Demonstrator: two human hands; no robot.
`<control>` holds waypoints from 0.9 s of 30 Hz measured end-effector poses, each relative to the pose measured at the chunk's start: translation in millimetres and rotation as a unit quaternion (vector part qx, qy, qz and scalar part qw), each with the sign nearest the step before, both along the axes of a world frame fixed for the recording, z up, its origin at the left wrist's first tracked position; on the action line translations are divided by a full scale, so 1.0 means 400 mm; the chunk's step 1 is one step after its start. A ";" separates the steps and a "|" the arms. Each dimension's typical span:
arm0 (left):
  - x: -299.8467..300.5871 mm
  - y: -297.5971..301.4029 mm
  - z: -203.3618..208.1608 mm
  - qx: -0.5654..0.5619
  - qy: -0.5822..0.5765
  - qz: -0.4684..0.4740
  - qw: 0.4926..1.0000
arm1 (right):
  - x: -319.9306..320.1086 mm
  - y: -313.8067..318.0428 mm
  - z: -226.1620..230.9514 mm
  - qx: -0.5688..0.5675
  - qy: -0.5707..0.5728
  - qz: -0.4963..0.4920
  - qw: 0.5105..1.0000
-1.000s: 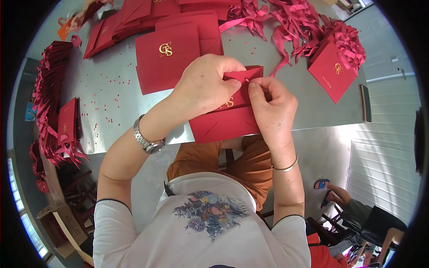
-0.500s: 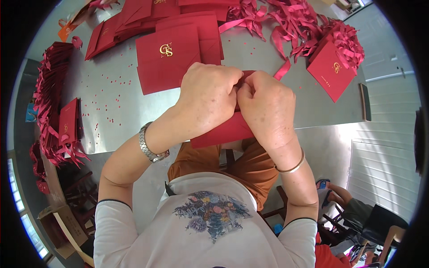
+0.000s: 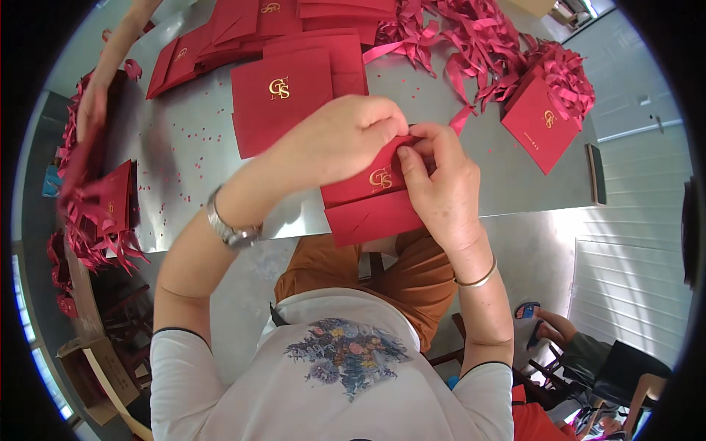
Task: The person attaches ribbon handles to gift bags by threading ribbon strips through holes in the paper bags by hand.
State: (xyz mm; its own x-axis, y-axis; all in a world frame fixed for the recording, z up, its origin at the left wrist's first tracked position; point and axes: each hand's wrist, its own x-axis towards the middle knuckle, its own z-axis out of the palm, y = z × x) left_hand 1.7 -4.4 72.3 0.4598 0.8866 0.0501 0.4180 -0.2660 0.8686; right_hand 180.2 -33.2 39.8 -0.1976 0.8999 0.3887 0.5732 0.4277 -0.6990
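A red paper bag (image 3: 364,219) with a gold emblem is held flat and tilted at the table's near edge, its folded lower end toward me. My right hand (image 3: 441,169) grips its upper right edge, thumb on the front and fingers curled behind. Over the bag's top edge, my left hand (image 3: 360,132) is closed in a pinch; what lies between its fingertips is hidden. A small gap shows between the two hands' fingertips. Just beyond my left forearm lies a flat stack of similar red bags (image 3: 257,110).
More red bags (image 3: 323,22) and a heap of red ribbons (image 3: 478,44) cover the table's far side. Another bag (image 3: 540,125) lies at right by the ribbons. Red dots scatter over the metal table (image 3: 176,213). At left, another person's hand (image 3: 92,110) moves near ribboned bags.
My hands have come apart slightly, and the bag's emblem now shows. My left hand has lifted at the top edge. Another person's arm has entered at the far left, with a blurred red thing.
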 end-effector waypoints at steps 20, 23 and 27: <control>0.008 0.069 -0.025 0.201 0.062 -0.154 0.965 | -0.001 -0.025 -0.006 -0.012 0.034 -0.031 0.999; 0.002 0.064 -0.027 0.330 0.213 -0.103 0.914 | 0.008 -0.021 -0.003 -0.057 -0.014 -0.040 0.997; -0.078 0.109 -0.034 0.362 0.236 -0.001 0.902 | 0.028 -0.022 -0.014 -0.063 -0.012 -0.051 0.997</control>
State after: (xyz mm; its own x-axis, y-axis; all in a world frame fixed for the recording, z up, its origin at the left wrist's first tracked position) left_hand -29.6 39.2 58.9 0.5833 0.6994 0.4131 0.6945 -0.6932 0.1929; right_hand 191.4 -42.0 34.1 -0.1117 0.9569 0.2680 0.6267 0.2771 -0.7283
